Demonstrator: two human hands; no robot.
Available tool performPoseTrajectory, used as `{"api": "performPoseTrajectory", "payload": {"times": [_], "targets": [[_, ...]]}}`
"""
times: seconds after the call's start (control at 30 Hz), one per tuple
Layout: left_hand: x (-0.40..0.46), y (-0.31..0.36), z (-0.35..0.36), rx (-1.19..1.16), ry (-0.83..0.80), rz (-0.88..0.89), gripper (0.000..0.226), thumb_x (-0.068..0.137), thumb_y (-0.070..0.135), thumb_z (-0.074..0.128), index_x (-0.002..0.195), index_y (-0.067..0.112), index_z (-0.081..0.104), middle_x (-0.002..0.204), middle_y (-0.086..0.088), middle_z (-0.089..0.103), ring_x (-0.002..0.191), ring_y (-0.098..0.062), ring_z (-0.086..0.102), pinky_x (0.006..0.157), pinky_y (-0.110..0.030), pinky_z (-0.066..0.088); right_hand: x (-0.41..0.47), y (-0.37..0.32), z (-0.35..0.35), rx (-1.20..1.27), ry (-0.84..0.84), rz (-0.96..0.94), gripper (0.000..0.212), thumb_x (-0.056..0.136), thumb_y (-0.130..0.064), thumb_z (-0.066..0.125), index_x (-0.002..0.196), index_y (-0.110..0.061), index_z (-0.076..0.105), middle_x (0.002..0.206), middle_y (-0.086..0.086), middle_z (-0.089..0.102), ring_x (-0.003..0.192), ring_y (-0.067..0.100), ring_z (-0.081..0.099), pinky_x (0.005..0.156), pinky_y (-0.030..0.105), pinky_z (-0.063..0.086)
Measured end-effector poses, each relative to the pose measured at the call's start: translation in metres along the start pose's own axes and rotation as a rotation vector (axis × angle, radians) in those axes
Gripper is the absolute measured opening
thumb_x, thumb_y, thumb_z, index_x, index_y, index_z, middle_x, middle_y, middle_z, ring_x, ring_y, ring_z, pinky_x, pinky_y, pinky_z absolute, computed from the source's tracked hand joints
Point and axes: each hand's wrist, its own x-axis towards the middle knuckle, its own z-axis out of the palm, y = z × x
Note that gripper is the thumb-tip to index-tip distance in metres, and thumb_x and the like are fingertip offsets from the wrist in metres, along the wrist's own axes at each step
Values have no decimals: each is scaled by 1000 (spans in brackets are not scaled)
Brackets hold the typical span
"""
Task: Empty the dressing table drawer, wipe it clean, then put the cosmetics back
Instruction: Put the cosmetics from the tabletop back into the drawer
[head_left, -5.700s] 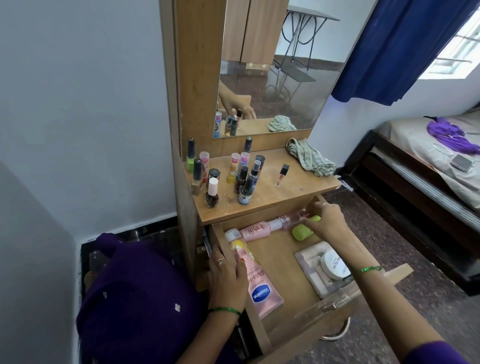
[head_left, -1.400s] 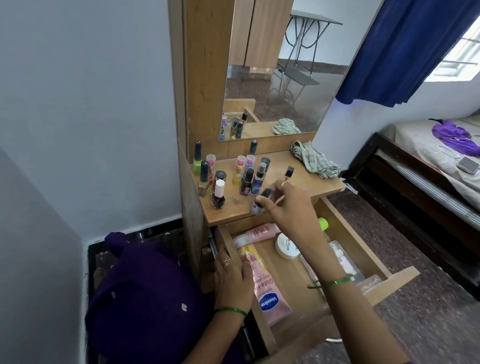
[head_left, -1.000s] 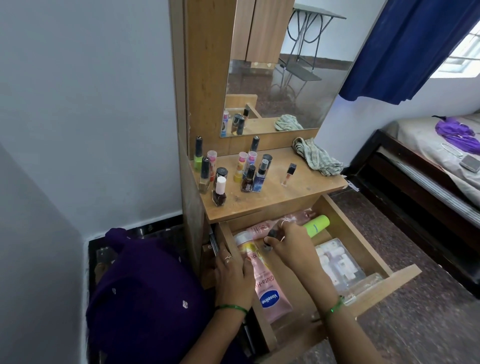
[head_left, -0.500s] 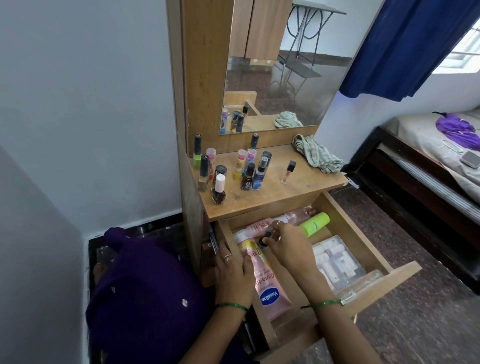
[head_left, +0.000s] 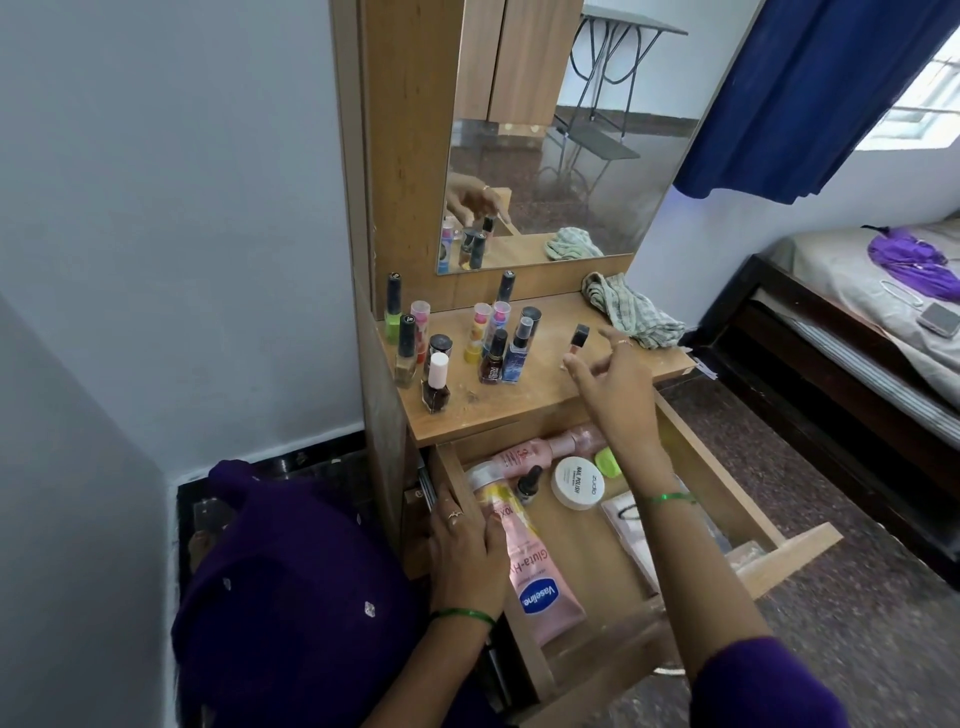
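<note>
Our right hand (head_left: 615, 382) spread empty over the table (head_left: 524, 402), fingers just short of the small lip gloss (head_left: 575, 343), our left hand (head_left: 464, 551) flat on the drawer (head_left: 582, 551) wall, touching the pink Vaseline tube (head_left: 535, 577), dropper bottle (head_left: 528, 484) and white jar (head_left: 577, 482) inside.

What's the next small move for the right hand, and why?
Probably close the right hand on the small black-capped tube standing alone on the tabletop and carry it to the drawer: the fingers are open just beside it, and cosmetics already lie in the drawer.
</note>
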Motion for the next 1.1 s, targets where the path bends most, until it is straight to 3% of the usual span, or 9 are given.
{"api": "performPoseTrajectory", "payload": {"times": [0.1, 0.23, 0.37, 0.47, 0.63, 0.73, 0.8, 0.93, 1.1], "targets": [[0, 1, 0, -1, 8, 9, 60, 89, 34, 50, 142, 22, 24, 132, -13, 44, 107, -29, 59, 83, -48, 56, 20, 2, 7, 31, -28, 9, 54, 85, -38, 63, 131, -14, 49, 73, 1, 55, 81, 19, 57, 76, 34, 45], [-1, 1, -1, 18, -2, 12, 67, 87, 41, 47, 145, 20, 21, 134, -14, 42, 110, -30, 58, 84, -48, 55, 19, -2, 4, 44, -6, 11, 26, 84, -31, 65, 95, -8, 64, 74, 4, 61, 76, 23, 60, 68, 31, 44], [0, 0, -1, 5, 4, 16, 67, 85, 43, 46, 144, 20, 23, 133, -14, 43, 110, -30, 57, 85, -49, 54, -12, -4, -12, 26, -58, -18, 25, 83, -31, 66, 81, -7, 60, 67, -1, 59, 60, 8, 51, 52, 13, 35], [1, 0, -1, -2, 13, 32, 63, 89, 32, 49, 145, 19, 22, 134, -14, 41, 112, -31, 55, 87, -49, 53, -38, 2, -18, 8, -167, 7, 26, 81, -34, 69, 80, -9, 61, 72, 0, 62, 65, 13, 57, 61, 23, 45], [0, 1, -1, 3, 20, 23, 64, 91, 28, 50, 146, 13, 22, 140, -16, 38, 120, -32, 49, 94, -49, 49, -67, 23, -9, -25, -284, 75, 14, 81, -25, 71, 80, -13, 63, 71, -5, 62, 70, 14, 60, 64, 27, 47], [1, 0, -1, 7, 12, 22, 65, 90, 34, 49, 146, 17, 20, 138, -16, 38, 116, -33, 53, 89, -50, 52, -74, 31, -1, -112, -346, 69, 12, 79, -20, 71, 82, -10, 65, 78, 2, 63, 73, 19, 59, 55, 11, 41], [1, 0, -1, 11, 10, 28, 65, 90, 34, 50, 146, 18, 20, 137, -15, 39, 114, -32, 55, 87, -49, 53, -75, 32, 4, -135, -363, 73, 12, 79, -18, 72, 85, -9, 66, 79, 2, 63, 71, 15, 56, 51, 8, 36], [2, -1, -1, 12, 6, 21, 65, 91, 35, 51, 145, 17, 21, 136, -13, 40, 112, -29, 57, 84, -47, 55, -76, 35, 13, -181, -365, 68, 14, 78, -18, 72, 86, -7, 68, 85, 7, 70, 80, 22, 63, 68, 29, 48], [3, -3, 0, -8, 2, 16, 62, 90, 35, 51, 143, 18, 23, 135, -13, 40, 110, -30, 57, 84, -48, 55, -75, 32, 13, -199, -348, 58, 12, 78, -16, 69, 86, -7, 68, 87, 9, 71, 82, 24, 64, 69, 31, 47]]}}
